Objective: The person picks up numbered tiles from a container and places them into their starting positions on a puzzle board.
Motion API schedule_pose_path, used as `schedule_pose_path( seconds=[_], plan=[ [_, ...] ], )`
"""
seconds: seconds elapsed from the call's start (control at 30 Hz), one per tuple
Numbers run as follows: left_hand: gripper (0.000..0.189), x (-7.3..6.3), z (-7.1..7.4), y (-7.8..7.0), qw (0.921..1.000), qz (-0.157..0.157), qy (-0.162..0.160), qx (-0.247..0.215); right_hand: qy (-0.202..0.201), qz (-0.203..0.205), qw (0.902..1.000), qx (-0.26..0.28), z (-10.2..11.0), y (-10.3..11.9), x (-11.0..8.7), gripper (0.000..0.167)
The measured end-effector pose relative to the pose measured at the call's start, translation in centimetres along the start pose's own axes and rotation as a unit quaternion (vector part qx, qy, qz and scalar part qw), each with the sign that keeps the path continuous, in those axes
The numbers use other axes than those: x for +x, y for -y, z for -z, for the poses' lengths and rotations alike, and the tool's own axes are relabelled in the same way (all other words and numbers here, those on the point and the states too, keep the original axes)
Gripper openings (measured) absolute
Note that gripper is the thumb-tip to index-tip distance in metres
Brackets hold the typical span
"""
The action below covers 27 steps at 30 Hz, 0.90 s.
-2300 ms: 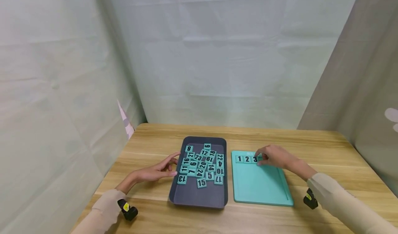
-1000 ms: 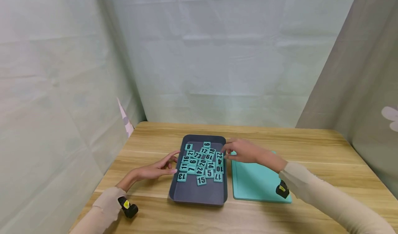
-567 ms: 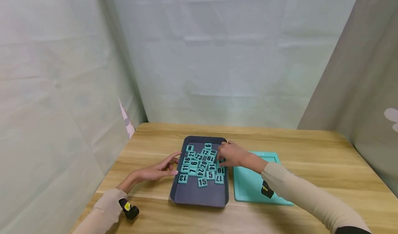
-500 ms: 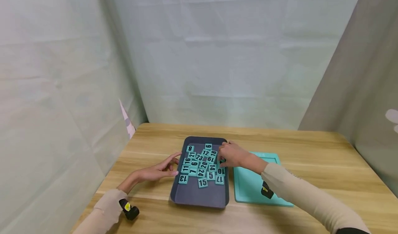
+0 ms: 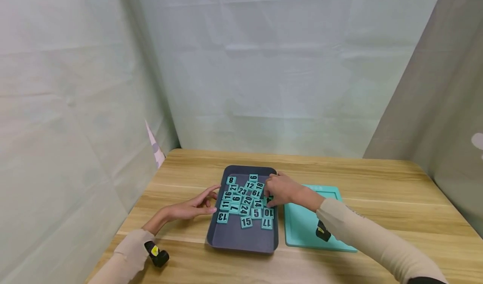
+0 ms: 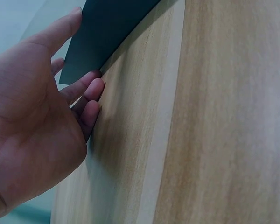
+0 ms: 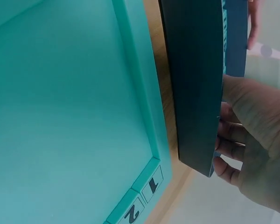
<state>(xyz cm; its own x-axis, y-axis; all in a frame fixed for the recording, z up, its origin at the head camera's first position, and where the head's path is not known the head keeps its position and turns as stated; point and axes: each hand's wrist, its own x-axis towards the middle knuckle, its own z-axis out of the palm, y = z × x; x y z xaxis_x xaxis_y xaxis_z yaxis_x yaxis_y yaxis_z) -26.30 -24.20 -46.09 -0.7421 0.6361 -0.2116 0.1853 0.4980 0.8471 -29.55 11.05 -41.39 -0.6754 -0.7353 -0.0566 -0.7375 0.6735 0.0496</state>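
Observation:
A dark grey tray (image 5: 241,240) holds many turquoise number tiles (image 5: 247,222), lying face up at mixed angles. My left hand (image 5: 190,206) stays at the tray's left side, thumb and forefinger touching the rim; in the left wrist view its other fingers bend loosely by the tray wall (image 6: 107,37). Over the tray's right rim reaches my right hand (image 5: 283,189), thumb and fingers pinching a tile (image 5: 268,200) just above the 10 tile (image 5: 268,213). The number on that tile is mostly covered. In the right wrist view the tray wall (image 7: 196,93) hides the fingertips.
A turquoise board (image 5: 307,231) with a raised edge lies right of the tray, partly under my right forearm. Tiles 1 (image 7: 153,184) and 2 (image 7: 132,212) sit in its corner. The wooden table (image 5: 396,200) is bordered by hanging pale cloth (image 5: 286,74).
My right hand has left the 3 tile on the board and moved left into the tray. Tiles 10 and 17 have just slid slightly toward me. The left hand has stayed put.

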Motion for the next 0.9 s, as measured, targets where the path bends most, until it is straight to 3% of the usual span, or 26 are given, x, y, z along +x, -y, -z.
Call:
schedule_pose_path(
  seconds=[0.23, 0.4, 0.5, 0.7, 0.9],
  plan=[
    [0.075, 0.2, -0.1, -0.1, 1.0000, 0.001, 0.007, -0.001, -0.042, 0.016, 0.9989, -0.011, 1.6, 0.1, -1.5, 0.031],
    [0.074, 0.0, 0.0, -0.3, 1.0000, 0.002, 0.009, -0.002, -0.091, 0.021, 0.9956, -0.010, 3.5, -0.3, -4.6, 0.030],
    [0.075, -0.2, 0.1, -0.3, 1.0000, 0.007, 0.006, -0.002, -0.093, 0.010, 0.9953, -0.024, 3.8, -1.0, -6.7, 0.030],
    [0.076, -0.9, 0.3, -0.1, 1.0000, 0.009, 0.000, 0.002, -0.050, -0.008, 0.9979, -0.039, 1.7, -2.4, -10.4, 0.026],
    [0.076, -0.7, 0.3, -0.2, 1.0000, 0.004, 0.001, 0.002, -0.036, -0.010, 0.9993, -0.006, -0.7, -4.1, -12.8, 0.027]
  ],
)
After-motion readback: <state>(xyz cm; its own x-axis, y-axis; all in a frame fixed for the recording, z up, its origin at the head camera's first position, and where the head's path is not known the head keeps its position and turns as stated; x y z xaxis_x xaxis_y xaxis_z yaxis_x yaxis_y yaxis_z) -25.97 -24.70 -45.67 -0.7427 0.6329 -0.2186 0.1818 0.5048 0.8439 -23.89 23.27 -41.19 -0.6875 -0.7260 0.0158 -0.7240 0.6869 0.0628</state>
